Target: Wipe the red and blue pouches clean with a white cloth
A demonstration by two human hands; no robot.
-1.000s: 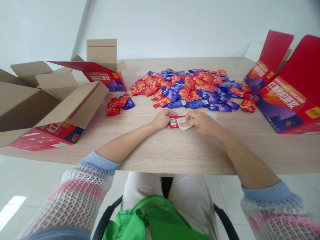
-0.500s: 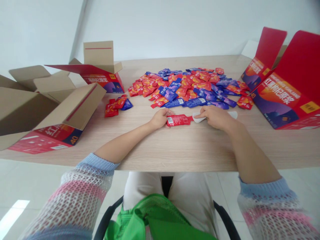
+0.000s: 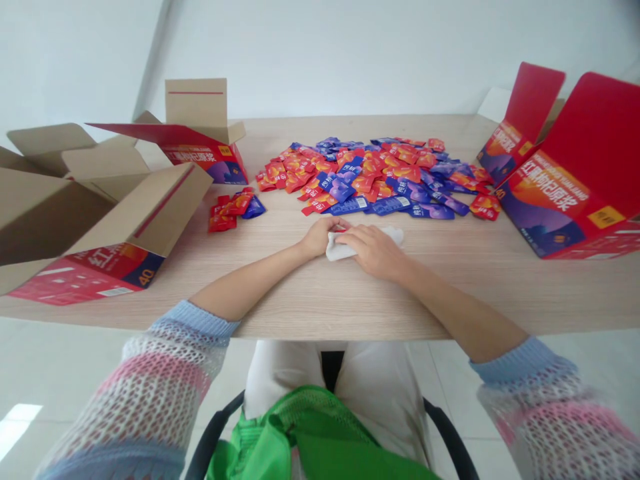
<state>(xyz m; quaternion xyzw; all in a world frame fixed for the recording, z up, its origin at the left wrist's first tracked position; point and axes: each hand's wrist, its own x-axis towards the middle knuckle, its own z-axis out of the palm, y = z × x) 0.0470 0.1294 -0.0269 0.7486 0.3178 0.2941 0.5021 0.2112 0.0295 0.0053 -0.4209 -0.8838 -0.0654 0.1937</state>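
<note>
On the table in front of me, my left hand pinches the left end of a red sachet, of which only a sliver shows. My right hand presses a white cloth over the sachet, right up against the left fingers. The rest of the sachet is hidden under cloth and hand. Just beyond my hands spreads a heap of red and purple sachets. A smaller group of red and purple sachets lies to the left.
Two open cartons stand on the left, a near one with flaps spread and a far one. On the right are a large red carton and another behind it. The table's front edge runs close to my lap.
My right hand has slid left with the white cloth, from the sachet's spout end to its left end, covering it. My left hand has stayed in place, still gripping the sachet.
</note>
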